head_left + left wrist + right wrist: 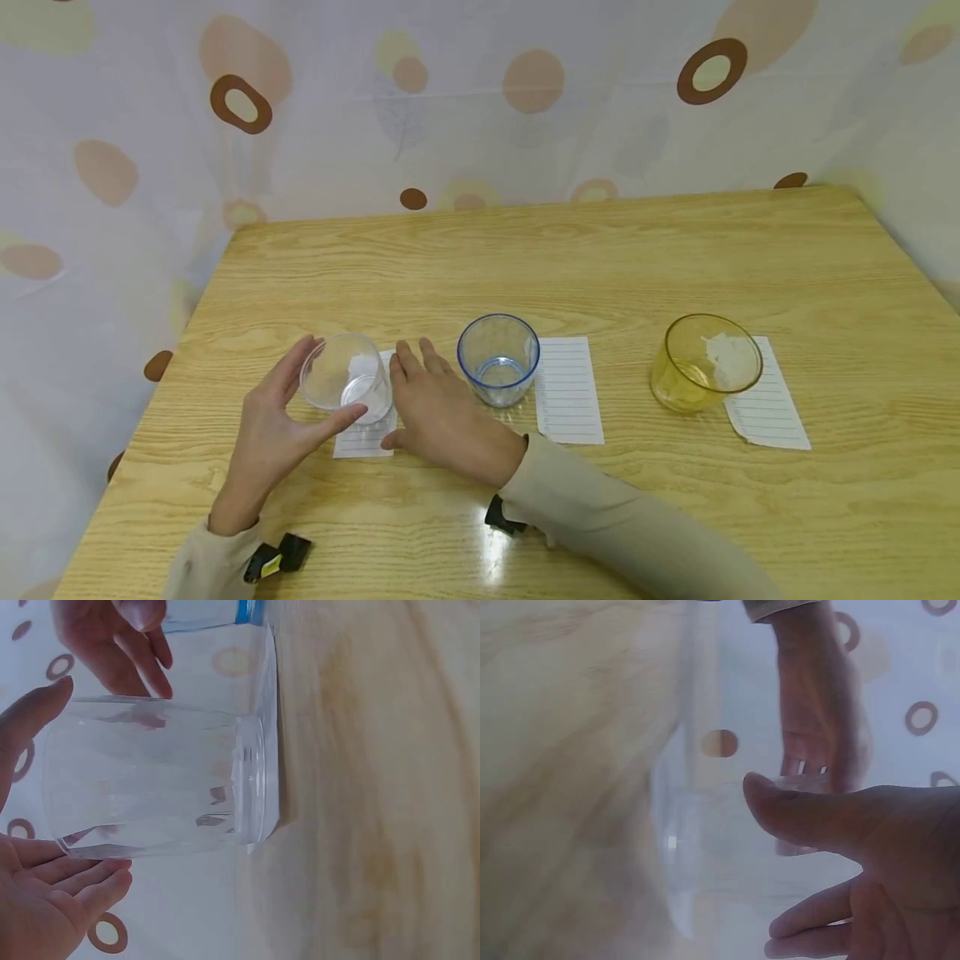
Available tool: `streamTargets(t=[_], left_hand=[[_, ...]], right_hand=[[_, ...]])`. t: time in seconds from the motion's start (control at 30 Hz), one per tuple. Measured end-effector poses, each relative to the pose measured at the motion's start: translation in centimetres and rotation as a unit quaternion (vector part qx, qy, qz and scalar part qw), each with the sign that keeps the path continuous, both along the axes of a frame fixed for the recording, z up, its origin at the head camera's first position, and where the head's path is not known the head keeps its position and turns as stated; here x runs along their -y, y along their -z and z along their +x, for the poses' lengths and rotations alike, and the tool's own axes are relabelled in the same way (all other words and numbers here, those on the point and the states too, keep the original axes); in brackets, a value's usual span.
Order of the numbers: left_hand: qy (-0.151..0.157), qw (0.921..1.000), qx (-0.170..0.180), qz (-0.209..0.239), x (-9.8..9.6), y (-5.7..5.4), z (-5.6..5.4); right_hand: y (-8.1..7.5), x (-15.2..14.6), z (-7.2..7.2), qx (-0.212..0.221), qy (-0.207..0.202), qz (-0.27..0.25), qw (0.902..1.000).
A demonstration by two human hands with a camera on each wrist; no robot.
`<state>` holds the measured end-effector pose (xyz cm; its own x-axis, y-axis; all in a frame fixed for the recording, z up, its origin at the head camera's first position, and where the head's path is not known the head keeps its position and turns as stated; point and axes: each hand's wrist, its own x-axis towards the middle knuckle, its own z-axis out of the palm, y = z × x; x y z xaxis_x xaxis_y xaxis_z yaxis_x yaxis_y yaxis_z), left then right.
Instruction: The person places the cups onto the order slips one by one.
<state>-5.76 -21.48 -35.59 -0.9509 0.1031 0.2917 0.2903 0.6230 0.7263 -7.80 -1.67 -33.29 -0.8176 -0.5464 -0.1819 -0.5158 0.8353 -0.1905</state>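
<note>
A clear cup [318, 385] stands on a small lined paper sheet [365, 444] at the left of the table. My left hand [273, 433] is spread in a wide curve at the cup's left side, thumb toward the front and fingers behind. In the left wrist view, the fingers [101, 874] lie along the cup's rim, with the thumb [37, 712] across from them. On the cup's other side is my right hand [442, 412], its fingers extended and holding nothing. The right wrist view has its thumb [802, 814] overlapping the clear cup.
A blue-rimmed cup [500, 397] stands just right of my right hand, beside a lined sheet [568, 392]. Farther right, a yellow cup [678, 383] stands by another lined sheet [772, 408]. Behind the wooden table [510, 258] hangs a patterned curtain [322, 125].
</note>
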Motion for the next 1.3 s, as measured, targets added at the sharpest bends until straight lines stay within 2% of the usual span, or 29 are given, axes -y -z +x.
streamTargets(t=[0.13, 0.2, 0.37, 0.5, 0.63, 0.73, 0.87, 1.0, 1.2, 1.3], left_hand=[[0.003, 0.9976, -0.065, -0.021, -0.4, -0.3, 0.0], [0.008, 0.9941, -0.103, -0.034, -0.7, -0.6, -0.1], [0.047, 0.9809, -0.182, -0.050, -2.3, -1.4, -0.2], [0.089, 0.9707, -0.217, -0.054, -4.3, -1.8, -0.1], [0.133, 0.9676, -0.208, -0.053, -6.0, -2.0, 0.1], [0.153, 0.9718, -0.172, -0.052, -7.0, -2.1, 0.2], [0.169, 0.9772, -0.118, -0.050, -8.1, -2.2, 0.2], [0.174, 0.9790, -0.096, -0.047, -9.2, -1.9, 0.1], [0.153, 0.9851, -0.066, -0.044, -10.1, -1.2, -0.5], [0.149, 0.9876, -0.039, -0.033, -10.5, -0.9, -0.8]], right_hand=[[-2.1, -0.6, 0.7, -0.033, -0.011, 0.015, 0.9993], [-3.2, -1.1, 0.9, -0.037, -0.009, 0.004, 0.9993], [-5.2, -3.3, 1.3, -0.049, -0.001, -0.059, 0.9971], [-5.9, -5.3, 1.6, -0.059, 0.014, -0.095, 0.9936], [-6.2, -7.5, 1.8, -0.075, 0.039, -0.128, 0.9882], [-6.1, -9.3, 1.7, -0.094, 0.065, -0.143, 0.9831], [-5.6, -11.2, 1.6, -0.095, 0.093, -0.153, 0.9792], [-5.2, -12.6, 1.4, -0.085, 0.110, -0.153, 0.9783], [-4.8, -14.7, 1.2, -0.070, 0.139, -0.149, 0.9766], [-4.4, -15.6, 1.2, -0.070, 0.143, -0.148, 0.9760]])
